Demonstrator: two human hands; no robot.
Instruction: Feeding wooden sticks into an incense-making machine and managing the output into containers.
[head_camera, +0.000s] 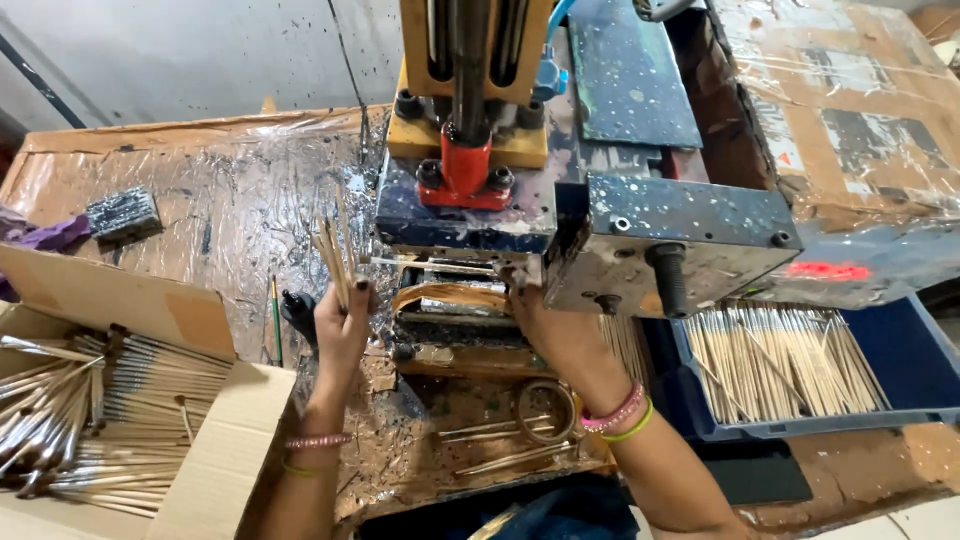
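Left hand (340, 325) grips a small bundle of wooden brush handles (335, 258) upright, near the bench's middle. Right hand (535, 305) reaches under the press head (465, 215); its grip is hidden. Risk: fingers pinched if the ram drops.

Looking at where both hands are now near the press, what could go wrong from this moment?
1. The right hand reaches in under the press head; the fingers might be pinched if it came down.
2. The left hand holds several thin wooden sticks loosely fanned; one may slip out.
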